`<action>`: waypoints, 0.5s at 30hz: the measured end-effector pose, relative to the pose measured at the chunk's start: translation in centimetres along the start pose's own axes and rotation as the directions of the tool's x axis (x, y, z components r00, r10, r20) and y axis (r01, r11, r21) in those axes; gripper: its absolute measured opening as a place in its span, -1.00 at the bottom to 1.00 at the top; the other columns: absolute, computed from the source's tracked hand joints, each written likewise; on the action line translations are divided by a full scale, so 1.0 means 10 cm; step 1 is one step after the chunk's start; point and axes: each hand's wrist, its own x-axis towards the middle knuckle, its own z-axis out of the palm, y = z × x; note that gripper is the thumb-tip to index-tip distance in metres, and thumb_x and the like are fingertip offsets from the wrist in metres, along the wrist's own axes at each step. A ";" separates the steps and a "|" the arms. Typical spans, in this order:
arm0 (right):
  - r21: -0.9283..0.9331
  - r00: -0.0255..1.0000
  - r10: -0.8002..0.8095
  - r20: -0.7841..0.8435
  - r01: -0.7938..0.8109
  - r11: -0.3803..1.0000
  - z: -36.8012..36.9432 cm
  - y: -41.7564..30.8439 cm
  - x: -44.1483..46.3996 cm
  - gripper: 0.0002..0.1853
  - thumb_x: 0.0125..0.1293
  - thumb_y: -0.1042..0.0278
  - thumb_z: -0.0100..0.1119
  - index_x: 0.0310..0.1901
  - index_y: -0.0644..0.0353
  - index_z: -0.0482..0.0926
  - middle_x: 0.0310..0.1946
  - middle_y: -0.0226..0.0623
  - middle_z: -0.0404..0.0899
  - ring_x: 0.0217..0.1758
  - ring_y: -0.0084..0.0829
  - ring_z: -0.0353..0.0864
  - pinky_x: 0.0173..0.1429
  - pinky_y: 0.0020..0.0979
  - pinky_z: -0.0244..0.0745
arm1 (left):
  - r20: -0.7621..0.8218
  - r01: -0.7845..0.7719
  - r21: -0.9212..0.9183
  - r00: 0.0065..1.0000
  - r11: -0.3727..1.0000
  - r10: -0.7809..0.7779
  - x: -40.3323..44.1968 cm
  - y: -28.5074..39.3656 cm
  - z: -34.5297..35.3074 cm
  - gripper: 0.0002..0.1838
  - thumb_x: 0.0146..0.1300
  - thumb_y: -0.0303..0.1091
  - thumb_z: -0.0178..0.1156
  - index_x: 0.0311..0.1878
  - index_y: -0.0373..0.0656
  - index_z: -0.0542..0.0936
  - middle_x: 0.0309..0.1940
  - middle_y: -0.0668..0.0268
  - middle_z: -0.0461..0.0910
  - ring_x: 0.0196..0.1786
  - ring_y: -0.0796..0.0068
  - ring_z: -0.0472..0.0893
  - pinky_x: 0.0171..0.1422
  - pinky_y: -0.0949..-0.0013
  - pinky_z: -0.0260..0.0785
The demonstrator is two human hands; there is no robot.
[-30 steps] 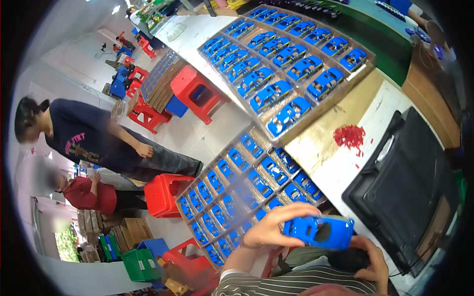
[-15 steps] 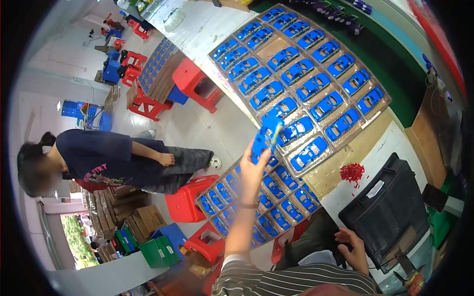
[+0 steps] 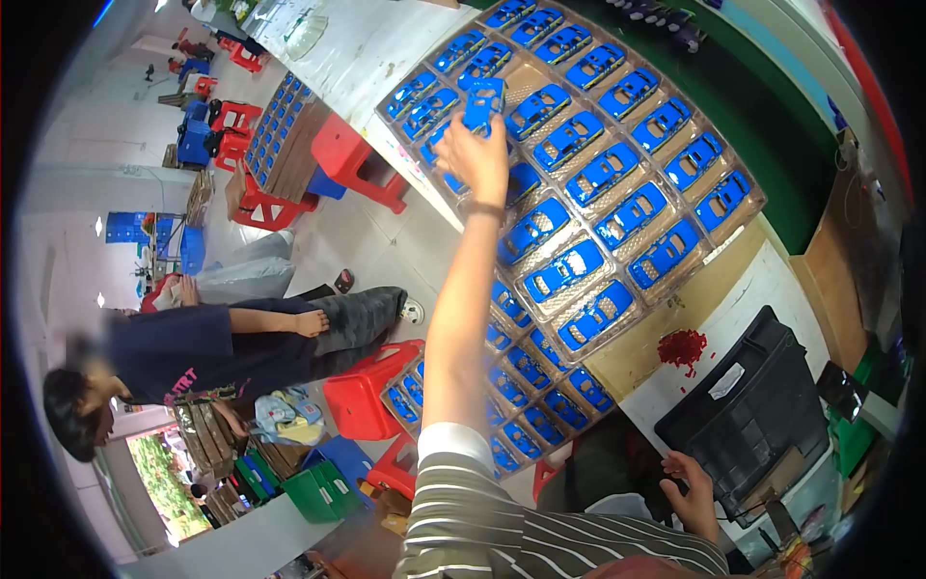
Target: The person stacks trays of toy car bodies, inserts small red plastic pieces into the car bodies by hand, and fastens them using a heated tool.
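Observation:
My left hand [image 3: 473, 159] reaches over the upper tray with a blue toy car body [image 3: 484, 104] pinched in its fingers. The body is raised above the compartments and partly hides those beneath. A clear plastic tray [image 3: 716, 253] holds rows of similar blue car bodies, and one bare compartment shows just right of the held body. My right hand [image 3: 690, 497] rests low at the right, beside a black plastic case [image 3: 748, 415]. Its fingers are apart and nothing is in them.
A second tray of blue car bodies [image 3: 526, 367] sits lower, beside the table edge. Small red pieces [image 3: 682, 349] lie in a heap on the table. Red stools [image 3: 362, 391] and a person in a dark shirt [image 3: 260, 333] are at the left.
My left hand has carried the blue car body up and across the tray, toward the bare compartment at its far side. My right hand has hardly moved. Another person's arm appears at the left.

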 end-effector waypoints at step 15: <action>-0.005 0.995 0.092 -0.039 -0.092 0.996 -0.04 -0.02 0.10 -0.49 0.01 0.59 0.19 0.08 0.29 0.39 -0.15 -0.13 0.54 -0.11 -0.32 0.55 0.02 -0.38 0.42 | 0.196 0.344 -0.153 0.929 0.926 -0.313 0.60 0.26 0.79 -0.29 -0.24 0.05 0.37 -0.06 -0.27 0.52 -0.10 -0.02 0.57 0.02 0.08 0.54 0.22 0.07 0.19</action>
